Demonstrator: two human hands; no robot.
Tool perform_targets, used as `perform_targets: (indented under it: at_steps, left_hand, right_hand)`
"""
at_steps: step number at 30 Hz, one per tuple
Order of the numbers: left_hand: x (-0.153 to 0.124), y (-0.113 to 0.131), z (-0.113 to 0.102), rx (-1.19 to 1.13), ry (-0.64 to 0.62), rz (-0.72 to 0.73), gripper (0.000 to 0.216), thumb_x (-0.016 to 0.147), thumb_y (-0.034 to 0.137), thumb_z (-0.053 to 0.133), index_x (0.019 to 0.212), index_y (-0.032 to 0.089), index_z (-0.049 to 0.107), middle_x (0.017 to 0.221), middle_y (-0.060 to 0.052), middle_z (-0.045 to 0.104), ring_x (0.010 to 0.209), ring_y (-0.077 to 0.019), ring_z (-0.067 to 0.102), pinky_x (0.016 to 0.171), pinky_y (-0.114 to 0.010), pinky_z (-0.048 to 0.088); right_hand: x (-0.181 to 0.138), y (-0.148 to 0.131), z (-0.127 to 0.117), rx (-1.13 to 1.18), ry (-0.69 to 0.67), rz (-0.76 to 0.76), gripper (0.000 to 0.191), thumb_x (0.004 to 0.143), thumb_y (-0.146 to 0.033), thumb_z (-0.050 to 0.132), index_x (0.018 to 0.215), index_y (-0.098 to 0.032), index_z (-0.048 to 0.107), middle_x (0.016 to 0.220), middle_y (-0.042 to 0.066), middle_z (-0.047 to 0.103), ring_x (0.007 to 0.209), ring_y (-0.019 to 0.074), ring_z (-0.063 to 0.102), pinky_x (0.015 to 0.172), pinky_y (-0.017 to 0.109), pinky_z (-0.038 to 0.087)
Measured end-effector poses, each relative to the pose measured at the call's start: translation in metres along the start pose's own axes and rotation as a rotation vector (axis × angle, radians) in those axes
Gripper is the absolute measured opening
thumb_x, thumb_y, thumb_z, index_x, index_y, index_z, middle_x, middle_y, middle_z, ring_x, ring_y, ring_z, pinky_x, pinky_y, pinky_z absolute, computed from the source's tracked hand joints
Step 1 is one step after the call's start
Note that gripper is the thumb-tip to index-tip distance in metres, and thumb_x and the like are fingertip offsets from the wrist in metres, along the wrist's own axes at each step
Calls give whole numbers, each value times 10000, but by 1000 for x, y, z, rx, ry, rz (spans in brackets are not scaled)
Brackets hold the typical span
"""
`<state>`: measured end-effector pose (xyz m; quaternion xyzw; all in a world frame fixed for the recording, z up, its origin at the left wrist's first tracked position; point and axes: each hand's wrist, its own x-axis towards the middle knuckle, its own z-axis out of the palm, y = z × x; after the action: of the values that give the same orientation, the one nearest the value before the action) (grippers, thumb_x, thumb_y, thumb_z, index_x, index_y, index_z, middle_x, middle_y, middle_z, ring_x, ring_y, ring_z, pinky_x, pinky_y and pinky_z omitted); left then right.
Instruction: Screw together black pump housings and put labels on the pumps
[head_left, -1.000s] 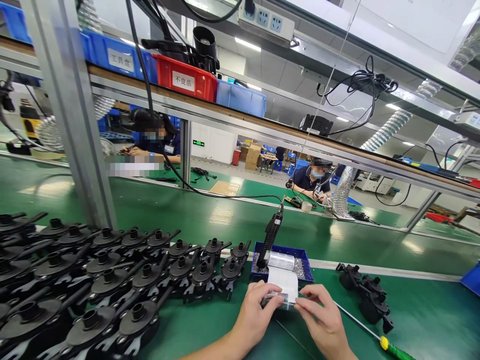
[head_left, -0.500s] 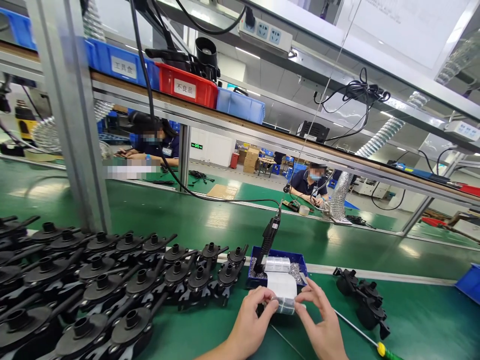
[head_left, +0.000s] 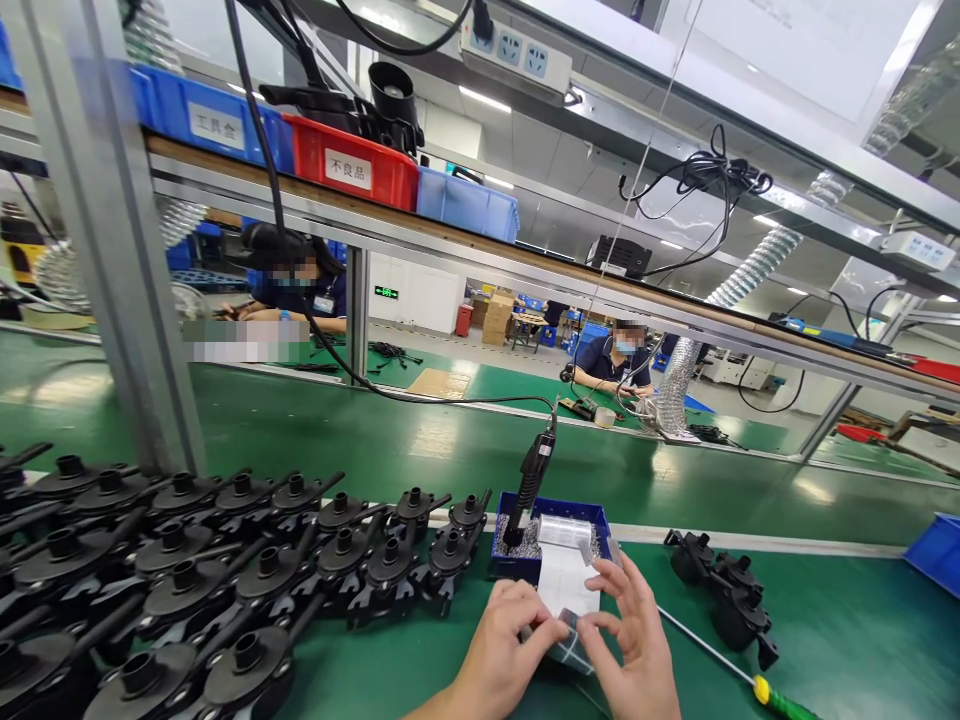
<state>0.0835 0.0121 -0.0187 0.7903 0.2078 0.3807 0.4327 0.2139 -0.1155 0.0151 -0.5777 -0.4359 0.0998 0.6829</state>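
The left hand (head_left: 501, 648) and the right hand (head_left: 632, 640) are each pinching the near end of a white paper strip of shiny clear stickers (head_left: 562, 588). The right hand's other fingers are spreading out. The strip is hanging just over the green tabletop (head_left: 420, 645), in front of a small blue tray of screws (head_left: 514, 568).

Hands at work: two, left hand (head_left: 504, 650) and right hand (head_left: 634, 650)
Label roll (head_left: 562, 530): one
Black round parts (head_left: 247, 590): over twenty, crowded on the left
Black parts on the right (head_left: 720, 590): two or three, tangled together
Blue screw tray (head_left: 517, 567): one
Hanging power driver (head_left: 529, 485): one
Green-handled screwdriver (head_left: 780, 698): one
Red bin (head_left: 349, 165): one
Co-workers (head_left: 300, 290): two
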Motion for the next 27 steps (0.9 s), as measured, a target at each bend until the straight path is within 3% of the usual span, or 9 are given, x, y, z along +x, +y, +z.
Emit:
perform_targets:
  at_steps: [2, 4, 7, 11, 13, 17, 22, 27]
  left_hand:
    - [-1, 2, 0, 21, -29, -21, 231, 924, 279, 803, 713, 210, 740, 797, -30, 701, 901, -232, 601, 834, -336, 429]
    - [-1, 3, -1, 14, -67, -28, 99, 836, 215, 879, 873, 230, 787, 845, -24, 729, 935, -245, 609, 864, -351, 454]
    - [0, 2, -3, -11, -118, 13, 357, 800, 159, 890, 1122, 274, 785, 907, -13, 766, 969, -253, 624, 950, -396, 470]
    - [2, 1, -5, -16, -97, 59, 60, 989, 286, 728, 1005, 275, 785, 887, -22, 763, 922, -241, 628, 959, -412, 449]
    - [2, 2, -6, -32, -57, 49, 173, 1029, 348, 670, 909, 253, 750, 862, -29, 741, 906, -242, 622, 917, -389, 447]
    - [3, 3, -7, -93, 16, 57, 315, 1078, 425, 563, 851, 228, 658, 925, -57, 719, 941, -244, 633, 888, -362, 463]
    - [-1, 4, -6, -157, 14, 42, 144, 997, 374, 680, 973, 237, 718, 977, -57, 736, 969, -244, 660, 883, -343, 515]
    - [-1, 5, -5, -149, 37, 62, 210, 1010, 339, 643, 853, 226, 726, 837, -38, 717, 867, -223, 636, 789, -309, 483]
  right_hand:
    - [0, -2, 4, 67, -4, 24, 728, 982, -497, 816, 1598, -353, 457, 1462, 158, 621, 1130, 292, 676, 742, 342, 664]
    - [2, -2, 2, 132, -6, 73, 768, 959, -506, 841, 1600, -368, 442, 1472, 155, 610, 1098, 286, 684, 728, 344, 658]
    - [6, -4, -7, 112, 19, 96, 752, 985, -511, 803, 1612, -374, 410, 1539, 162, 566, 1201, 320, 669, 793, 383, 669]
    - [7, -5, -17, -152, -46, -44, 675, 1059, -432, 683, 1658, -387, 375, 1594, 131, 510, 1431, 367, 545, 1091, 525, 602]
    - [5, -3, -17, -232, -148, -130, 658, 1074, -407, 631, 1675, -391, 361, 1643, 116, 458, 1486, 377, 502, 1157, 561, 565]
    - [3, 5, -14, -289, -264, -178, 601, 1106, -372, 547, 1678, -384, 364, 1728, 102, 352, 1486, 352, 535, 1099, 484, 630]
    - [3, 11, -11, -305, -173, -195, 605, 1091, -348, 597, 1662, -391, 405, 1594, 135, 527, 1323, 332, 682, 1055, 470, 648]
    - [0, 9, -8, -233, -166, -130, 622, 1068, -330, 628, 1649, -403, 421, 1585, 135, 514, 1312, 330, 668, 872, 394, 711]
